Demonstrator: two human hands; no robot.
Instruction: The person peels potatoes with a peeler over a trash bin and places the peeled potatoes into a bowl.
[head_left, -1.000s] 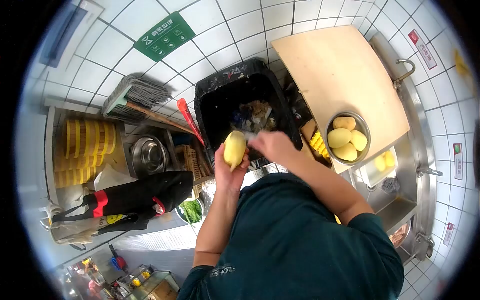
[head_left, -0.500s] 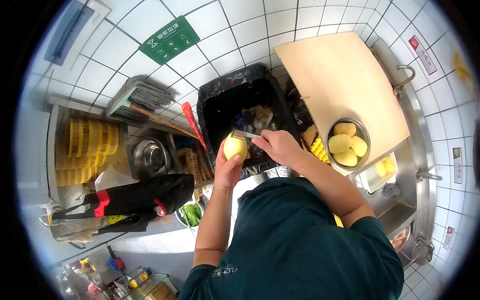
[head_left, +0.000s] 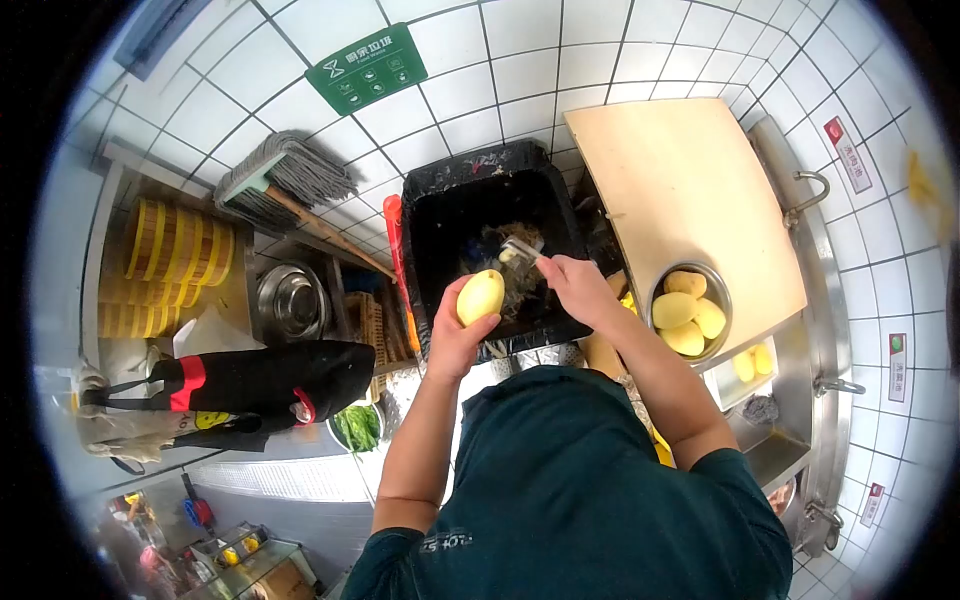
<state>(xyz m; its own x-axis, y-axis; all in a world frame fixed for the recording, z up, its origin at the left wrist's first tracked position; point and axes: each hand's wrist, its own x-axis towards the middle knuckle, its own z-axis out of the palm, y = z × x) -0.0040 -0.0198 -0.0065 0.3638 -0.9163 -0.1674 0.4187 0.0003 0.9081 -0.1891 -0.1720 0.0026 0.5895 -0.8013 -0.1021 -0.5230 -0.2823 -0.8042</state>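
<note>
My left hand [head_left: 457, 328] is closed round a pale yellow peeled potato [head_left: 481, 298], with a small dark spot near its top. In my right hand [head_left: 578, 288] is a metal peeler [head_left: 520, 247], its head pointing up and left, apart from the potato. Both hands are over the near part of a black-lined bin [head_left: 430, 215] with scraps inside. To the right, a metal bowl [head_left: 722, 285] holds several potatoes [head_left: 675, 310] on a light wooden board [head_left: 690, 190].
A sink [head_left: 785, 455] with a white tray [head_left: 722, 388] of yellow pieces is at the right. Left are a mop [head_left: 300, 180], a red-handled object [head_left: 396, 245], stacked steamers [head_left: 180, 245], metal bowls [head_left: 292, 300], a hanging black apron [head_left: 270, 385] and greens [head_left: 357, 427].
The peeler has moved off the potato, up and to the right. The potato is now tilted in my left hand. The view has shifted, so the board and bin appear lower.
</note>
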